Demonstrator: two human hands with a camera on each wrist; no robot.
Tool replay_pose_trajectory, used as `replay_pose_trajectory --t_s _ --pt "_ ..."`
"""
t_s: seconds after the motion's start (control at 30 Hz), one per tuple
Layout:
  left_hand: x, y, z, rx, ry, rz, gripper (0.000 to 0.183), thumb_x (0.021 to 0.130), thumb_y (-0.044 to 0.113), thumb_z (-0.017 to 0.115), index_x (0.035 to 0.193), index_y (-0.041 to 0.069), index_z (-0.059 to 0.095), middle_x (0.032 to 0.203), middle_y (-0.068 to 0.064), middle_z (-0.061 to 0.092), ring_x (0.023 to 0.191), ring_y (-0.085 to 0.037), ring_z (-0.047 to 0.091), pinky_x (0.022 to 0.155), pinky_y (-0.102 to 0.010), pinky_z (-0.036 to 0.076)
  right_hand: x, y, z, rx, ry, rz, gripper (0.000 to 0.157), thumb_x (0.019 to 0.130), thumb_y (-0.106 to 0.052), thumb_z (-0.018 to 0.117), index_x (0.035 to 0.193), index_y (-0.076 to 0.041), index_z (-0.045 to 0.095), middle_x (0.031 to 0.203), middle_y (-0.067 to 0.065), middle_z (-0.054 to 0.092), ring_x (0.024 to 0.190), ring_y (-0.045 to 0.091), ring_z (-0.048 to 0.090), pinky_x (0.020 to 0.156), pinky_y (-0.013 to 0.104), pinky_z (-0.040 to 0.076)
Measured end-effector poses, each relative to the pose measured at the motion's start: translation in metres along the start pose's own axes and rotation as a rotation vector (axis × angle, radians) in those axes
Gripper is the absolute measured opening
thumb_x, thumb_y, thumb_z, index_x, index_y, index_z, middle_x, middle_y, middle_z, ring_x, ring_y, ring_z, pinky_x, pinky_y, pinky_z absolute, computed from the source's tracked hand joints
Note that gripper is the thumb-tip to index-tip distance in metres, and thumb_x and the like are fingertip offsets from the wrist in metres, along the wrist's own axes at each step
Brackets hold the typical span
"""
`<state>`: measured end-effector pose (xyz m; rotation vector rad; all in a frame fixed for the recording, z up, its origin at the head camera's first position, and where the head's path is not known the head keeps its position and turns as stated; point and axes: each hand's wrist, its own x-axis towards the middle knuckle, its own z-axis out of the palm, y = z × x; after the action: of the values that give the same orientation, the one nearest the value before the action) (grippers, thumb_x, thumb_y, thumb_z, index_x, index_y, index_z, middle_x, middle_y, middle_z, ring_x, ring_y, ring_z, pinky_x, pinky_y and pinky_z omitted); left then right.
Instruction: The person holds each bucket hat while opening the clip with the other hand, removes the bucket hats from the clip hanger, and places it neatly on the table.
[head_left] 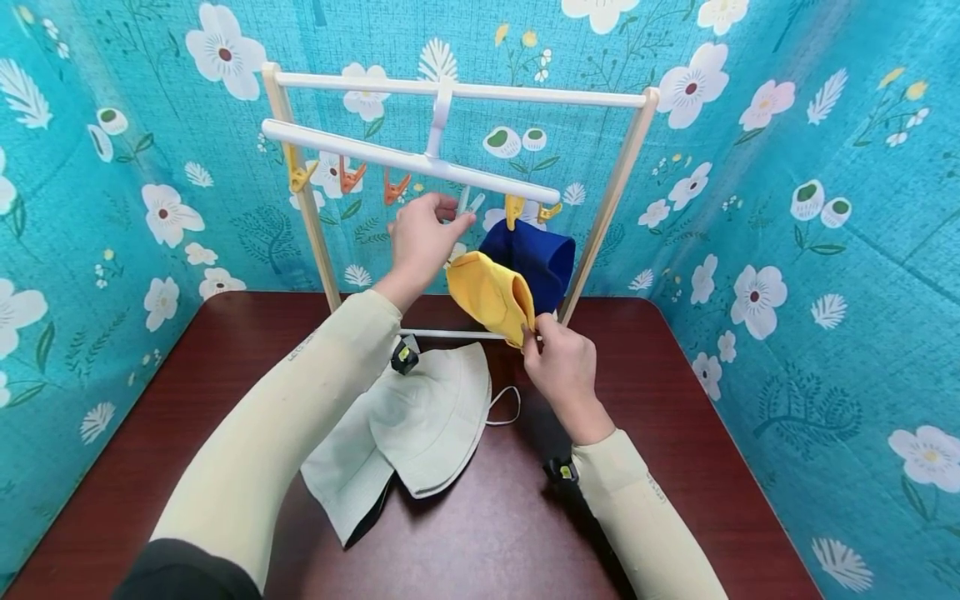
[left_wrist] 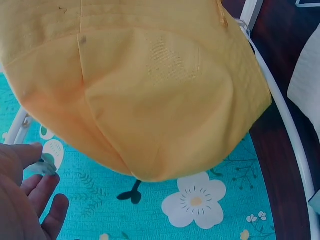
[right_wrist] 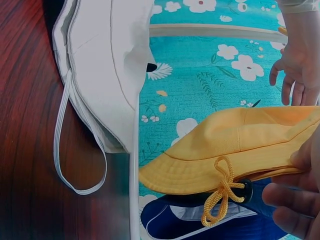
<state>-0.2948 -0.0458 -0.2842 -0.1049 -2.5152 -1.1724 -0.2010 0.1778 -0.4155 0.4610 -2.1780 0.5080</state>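
Yellow hat (head_left: 486, 292) is extending up-left of the right hand (head_left: 564, 365), which is pinching its brim (right_wrist: 195, 179). Looking light, soft, not fragile; brim is offering best hold. Left hand (head_left: 423, 240) is pinching a pale clip (left_wrist: 48, 165). Blue hat (head_left: 538, 254) is hanging beyond right hand.

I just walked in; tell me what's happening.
A person's right hand holds a yellow hat by its edge, while the left hand pinches a pale clip just under a white bar. A blue hat hangs from a yellow clip; the yellow hat isn't clipped up yet. At least one pale hat lies on the table.
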Motion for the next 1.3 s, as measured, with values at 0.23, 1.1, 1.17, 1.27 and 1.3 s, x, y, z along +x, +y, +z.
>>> replay_pose_trajectory --t_s 0.23,1.1,1.17,1.27,1.3 --pt "-0.006 -0.006 -0.010 0.005 0.004 0.033 0.040 0.094 0.051 0.071 0.123 0.023 0.071 0.108 0.008 0.075 0.105 -0.012 0.063 0.106 -0.047 0.033 -0.001 0.000 -0.001 -0.004 0.019 -0.016 0.021 0.094 -0.019 0.073 0.082 -0.006 0.061 0.059 0.008 0.060 0.045 0.022 0.054 0.042 0.037 0.045" --pt "-0.062 -0.033 -0.051 -0.045 -0.035 0.231 0.048 0.092 0.048 0.074 0.131 0.020 0.069 0.122 0.003 0.071 0.112 -0.018 0.059 0.097 -0.042 0.048 -0.004 -0.002 -0.014 0.057 0.085 -0.031 0.020 0.093 -0.018 0.073 0.082 -0.006 0.061 0.061 0.007 0.060 0.046 0.020 0.053 0.042 0.036 0.044" --pt "-0.068 -0.035 -0.053 -0.045 -0.040 0.251 0.046 0.093 0.046 0.075 0.130 0.019 0.070 0.122 0.001 0.072 0.113 -0.021 0.059 0.098 -0.045 0.046 -0.004 -0.003 -0.016 0.061 0.085 -0.032 0.020 0.093 -0.018 0.074 0.083 -0.005 0.061 0.062 0.008 0.062 0.047 0.021 0.055 0.043 0.035 0.045" --pt "-0.076 -0.039 -0.056 -0.040 -0.043 0.282 0.044 0.093 0.044 0.075 0.129 0.019 0.071 0.122 0.000 0.072 0.112 -0.021 0.059 0.099 -0.047 0.044 -0.005 -0.003 -0.018 0.070 0.079 -0.028 0.020 0.093 -0.018 0.073 0.084 -0.005 0.062 0.064 0.009 0.065 0.048 0.021 0.058 0.044 0.035 0.047" --pt "-0.078 -0.040 -0.057 -0.038 -0.044 0.287 0.044 0.093 0.044 0.075 0.128 0.019 0.071 0.122 0.000 0.072 0.112 -0.020 0.059 0.099 -0.048 0.043 -0.006 -0.004 -0.019 0.074 0.078 -0.024 0.020 0.094 -0.018 0.073 0.084 -0.005 0.062 0.065 0.008 0.065 0.049 0.021 0.059 0.045 0.035 0.048"
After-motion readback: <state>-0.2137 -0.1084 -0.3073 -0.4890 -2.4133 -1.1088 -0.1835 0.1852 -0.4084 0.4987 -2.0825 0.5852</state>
